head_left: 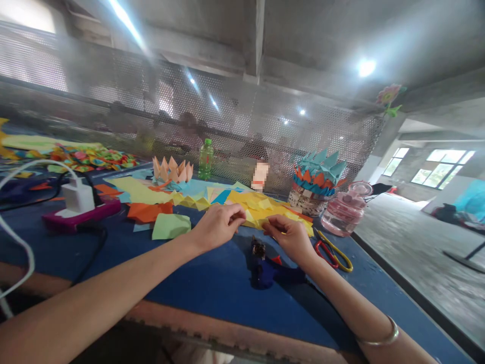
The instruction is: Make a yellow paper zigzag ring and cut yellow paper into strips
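My left hand (219,222) and my right hand (288,235) meet over a spread of folded yellow paper pieces (261,206) on the blue table (212,283). Both hands pinch the near edge of a yellow piece between fingers and thumb. A dark blue glue gun (265,268) lies on the table just in front of my right wrist, which wears a bangle. Red and yellow scissors (333,253) lie to the right of my right hand.
A green paper scrap (170,226), orange paper (146,211), a white charger on a magenta box (81,205), cables, an orange paper crown (172,171), a green bottle (205,159), a basket topped with a teal paper crown (314,184) and a pink jar (346,210) surround the work. A perforated screen (242,121) backs the table.
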Tool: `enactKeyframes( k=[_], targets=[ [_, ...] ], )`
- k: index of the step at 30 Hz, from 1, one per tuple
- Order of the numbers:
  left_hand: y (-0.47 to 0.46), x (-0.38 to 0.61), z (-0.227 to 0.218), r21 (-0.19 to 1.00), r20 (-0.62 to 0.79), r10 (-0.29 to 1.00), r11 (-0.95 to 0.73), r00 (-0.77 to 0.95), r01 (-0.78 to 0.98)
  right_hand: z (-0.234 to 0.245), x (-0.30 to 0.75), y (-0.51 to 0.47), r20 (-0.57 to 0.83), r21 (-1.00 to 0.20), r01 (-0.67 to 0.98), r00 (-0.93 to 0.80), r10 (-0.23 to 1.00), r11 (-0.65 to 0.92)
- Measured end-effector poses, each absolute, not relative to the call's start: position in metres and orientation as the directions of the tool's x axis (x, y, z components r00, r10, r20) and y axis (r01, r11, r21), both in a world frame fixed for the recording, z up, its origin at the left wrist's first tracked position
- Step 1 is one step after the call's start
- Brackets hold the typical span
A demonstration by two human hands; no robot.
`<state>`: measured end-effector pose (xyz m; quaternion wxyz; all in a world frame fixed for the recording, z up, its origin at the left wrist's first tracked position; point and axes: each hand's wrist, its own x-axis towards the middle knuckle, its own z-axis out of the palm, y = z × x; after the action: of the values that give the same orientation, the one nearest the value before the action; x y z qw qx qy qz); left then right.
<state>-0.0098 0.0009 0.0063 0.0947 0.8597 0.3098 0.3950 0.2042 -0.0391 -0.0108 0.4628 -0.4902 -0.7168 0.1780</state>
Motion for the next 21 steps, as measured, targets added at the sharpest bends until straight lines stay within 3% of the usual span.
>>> enactKeyframes(
  k=[10,21],
  targets=[
    [0.0043,-0.0094,0.0026,0.545,0.577,0.655,-0.753,0.488,0.368,-0.0109,0.2037,-0.0399,0.469,-0.727,0.517,-0.107,0.877,0.452],
    [0.0035,-0.0087,0.0054,0.558,0.581,0.659,-0.75,0.478,0.355,-0.0061,0.2033,-0.0429,0.5,-0.64,0.611,-0.129,0.857,0.465]
  ],
)
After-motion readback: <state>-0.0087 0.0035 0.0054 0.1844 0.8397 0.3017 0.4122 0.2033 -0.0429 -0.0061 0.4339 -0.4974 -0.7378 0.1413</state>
